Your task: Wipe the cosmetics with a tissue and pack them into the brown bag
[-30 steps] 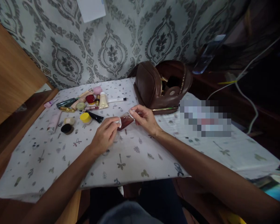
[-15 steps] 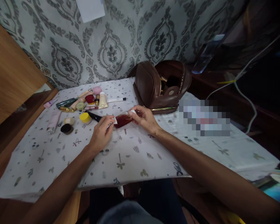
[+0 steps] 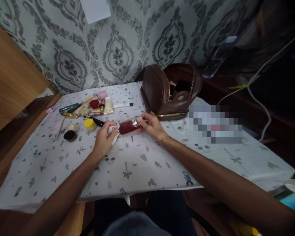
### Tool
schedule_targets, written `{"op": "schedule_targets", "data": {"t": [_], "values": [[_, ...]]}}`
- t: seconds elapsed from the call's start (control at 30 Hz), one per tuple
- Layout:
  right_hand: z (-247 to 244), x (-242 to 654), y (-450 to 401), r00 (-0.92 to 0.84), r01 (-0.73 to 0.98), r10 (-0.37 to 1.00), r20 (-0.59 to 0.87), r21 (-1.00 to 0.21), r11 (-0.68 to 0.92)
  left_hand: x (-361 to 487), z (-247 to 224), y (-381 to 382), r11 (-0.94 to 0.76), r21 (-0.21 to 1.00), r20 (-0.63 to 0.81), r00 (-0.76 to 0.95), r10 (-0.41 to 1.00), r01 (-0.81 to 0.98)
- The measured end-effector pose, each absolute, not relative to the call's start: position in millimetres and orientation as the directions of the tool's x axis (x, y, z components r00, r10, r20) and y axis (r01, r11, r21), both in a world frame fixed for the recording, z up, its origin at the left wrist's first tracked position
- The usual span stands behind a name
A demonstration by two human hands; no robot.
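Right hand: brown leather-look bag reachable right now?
Probably yes: the right hand is close in front of the bag, with nothing visible between, though it would likely need to release the shiny dark-red bottle.

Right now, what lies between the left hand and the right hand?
In the head view, a red bottle spans the gap between the left hand and the right hand; crumpled white tissue shows at the left fingers.

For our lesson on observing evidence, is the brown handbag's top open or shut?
Open: on the brown handbag, the two gold zipper edges of the top stand apart, and the dark inside shows between them.
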State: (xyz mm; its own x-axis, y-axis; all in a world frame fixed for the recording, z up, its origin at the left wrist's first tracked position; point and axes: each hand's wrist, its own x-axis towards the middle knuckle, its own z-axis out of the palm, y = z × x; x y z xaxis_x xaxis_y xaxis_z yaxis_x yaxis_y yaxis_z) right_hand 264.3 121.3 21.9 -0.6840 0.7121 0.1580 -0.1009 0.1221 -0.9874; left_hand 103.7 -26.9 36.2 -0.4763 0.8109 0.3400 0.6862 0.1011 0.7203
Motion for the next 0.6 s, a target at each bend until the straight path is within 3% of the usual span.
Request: {"op": "schedule_targets", "data": {"t": [0.6], "values": [[29.5, 262.1, 114.2, -0.655, -0.169, 0.741, 0.148, -0.985, 0.047, 104.1, 28.0, -26.4, 0.030, 0.940, 0.148, -0.484, 0.863, 0.341]]}}
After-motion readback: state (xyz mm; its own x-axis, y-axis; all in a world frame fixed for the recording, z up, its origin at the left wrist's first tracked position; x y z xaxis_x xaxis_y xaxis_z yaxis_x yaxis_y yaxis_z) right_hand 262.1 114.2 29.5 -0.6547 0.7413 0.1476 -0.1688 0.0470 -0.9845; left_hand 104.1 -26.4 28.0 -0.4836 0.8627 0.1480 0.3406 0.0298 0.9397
